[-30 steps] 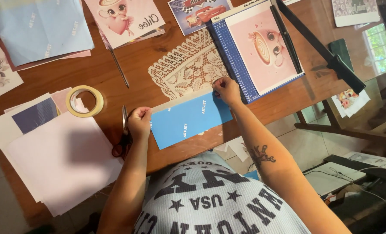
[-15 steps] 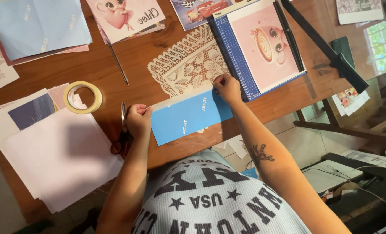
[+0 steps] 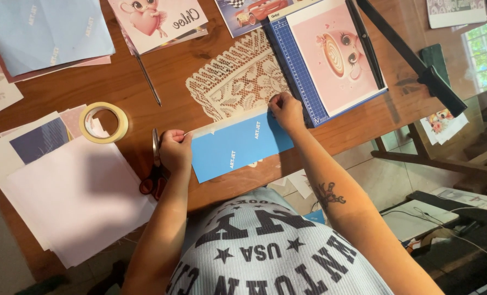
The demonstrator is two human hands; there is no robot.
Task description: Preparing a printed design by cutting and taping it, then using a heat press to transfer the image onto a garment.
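A blue paper sheet (image 3: 238, 145) lies on the wooden table (image 3: 167, 82) in front of me, with a pale strip (image 3: 229, 123) along its top edge. My left hand (image 3: 175, 150) pinches the left end of that strip, just off the sheet's upper left corner. At the sheet's upper right corner, the fingers of my right hand (image 3: 287, 109) are closed on the edge. Red-handled scissors (image 3: 155, 164) lie right beside my left hand. A roll of pale tape (image 3: 104, 123) sits further left.
A blue paper trimmer (image 3: 298, 60) carrying a pink printed picture sits behind my right hand, next to a lace doily (image 3: 238, 82). White and pink sheets (image 3: 74, 196) are stacked at the left. A pen (image 3: 148, 79) and more printed sheets (image 3: 46, 33) lie at the back. The table edge runs below the blue sheet.
Both hands and the blue sheet stay in much the same place. Only the view shifts slightly.
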